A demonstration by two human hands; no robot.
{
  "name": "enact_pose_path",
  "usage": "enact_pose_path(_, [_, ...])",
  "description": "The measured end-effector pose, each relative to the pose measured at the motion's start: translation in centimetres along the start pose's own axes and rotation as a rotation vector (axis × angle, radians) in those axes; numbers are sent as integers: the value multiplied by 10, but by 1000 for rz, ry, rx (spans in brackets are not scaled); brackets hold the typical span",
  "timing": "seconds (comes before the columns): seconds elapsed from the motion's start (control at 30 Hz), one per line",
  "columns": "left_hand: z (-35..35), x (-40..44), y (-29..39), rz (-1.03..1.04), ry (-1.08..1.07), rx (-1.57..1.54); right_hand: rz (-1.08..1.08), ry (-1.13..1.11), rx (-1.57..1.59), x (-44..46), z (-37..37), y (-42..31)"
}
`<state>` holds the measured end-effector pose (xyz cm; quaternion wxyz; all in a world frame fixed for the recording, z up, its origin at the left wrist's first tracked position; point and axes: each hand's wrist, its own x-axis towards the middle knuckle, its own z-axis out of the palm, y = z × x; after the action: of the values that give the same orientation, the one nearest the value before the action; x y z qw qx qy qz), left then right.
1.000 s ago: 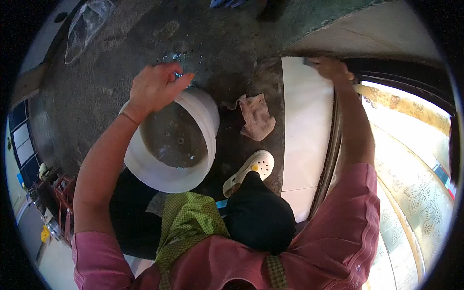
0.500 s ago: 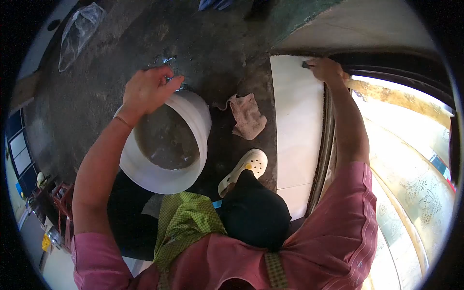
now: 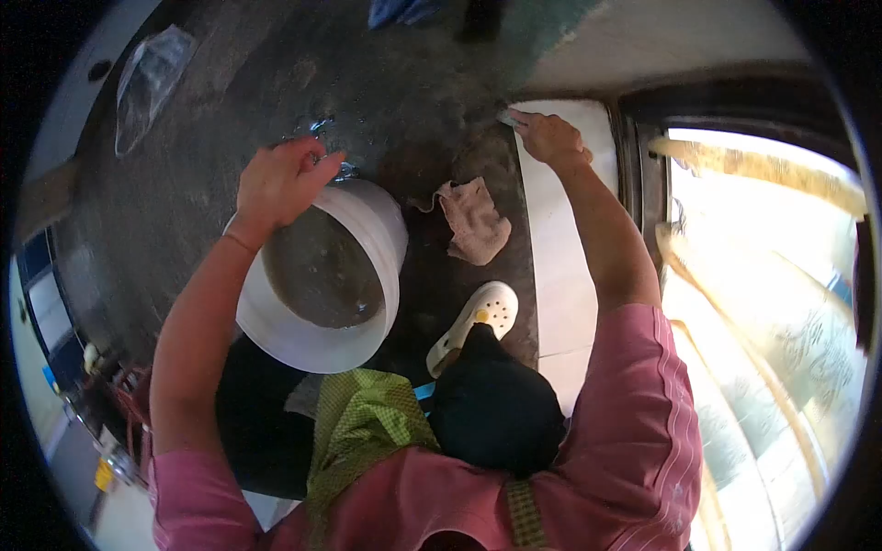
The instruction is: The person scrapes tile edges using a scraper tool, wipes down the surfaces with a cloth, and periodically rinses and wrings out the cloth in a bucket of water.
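My left hand (image 3: 278, 186) is over the far left rim of a white bucket (image 3: 322, 354), its fingers curled and the thumb apart; nothing shows between them. The bucket tilts and holds murky water (image 3: 326, 271). My right hand (image 3: 542, 133) is closed on a small flat grey object (image 3: 512, 118) at the far left corner of a strip of white tiles (image 3: 560, 230). Between the bucket and the tiles, a crumpled pinkish cloth (image 3: 476, 222) lies on the dark floor.
A clear plastic bag (image 3: 152, 83) lies at the far left. A blue item (image 3: 404, 11) is at the top edge. My foot in a white clog (image 3: 491, 312) stands beside the tiles. A dark frame and a bright patterned curtain (image 3: 781, 367) are on the right.
My right hand has moved left across the tiles to their far left corner, with the small grey object in it. My left hand has stayed by the bucket rim.
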<state>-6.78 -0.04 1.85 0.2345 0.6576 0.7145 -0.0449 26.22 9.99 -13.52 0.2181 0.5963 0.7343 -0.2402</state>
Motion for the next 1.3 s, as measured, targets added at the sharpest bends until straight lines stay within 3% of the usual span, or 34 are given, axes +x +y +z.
enact_pose_path(0.1, [3,-3,1,-10,0,-78,46,110,113,-49,30,34])
enact_pose_path(0.13, [5,-6,1,-75,23,-169,119,110,120,-70,48,55])
enact_pose_path(0.23, [10,2,-5,-2,-12,-100,298,37,214,-142,100,117])
enact_pose_path(0.33, [9,1,0,-29,-15,-123,401,84,199,-170,113,127])
enact_pose_path(0.43, [12,3,-4,-18,-10,-134,456,191,192,-115,98,128])
enact_pose_path(0.5, [10,3,-3,-2,-10,-126,334,322,190,-87,78,132])
enact_pose_path(0.53, [9,2,-1,20,-3,-135,413,194,199,-79,66,132])
enact_pose_path(0.6, [16,2,-6,81,56,-130,353,84,112,-101,66,140])
enact_pose_path(0.7, [14,6,-5,70,67,-113,378,110,118,-144,90,144])
enact_pose_path(0.83, [12,3,-1,-22,16,-138,282,172,104,-103,64,137])
enact_pose_path(0.93, [13,-1,-4,-5,58,-233,308,100,50,-61,35,124])
enact_pose_path(1.07, [11,4,-2,15,45,-154,234,45,-12,-99,65,150])
enact_pose_path(1.23, [11,1,-1,-5,34,-121,253,56,32,-88,41,138])
enact_pose_path(1.3, [13,1,2,-4,57,-177,386,77,102,-51,30,129])
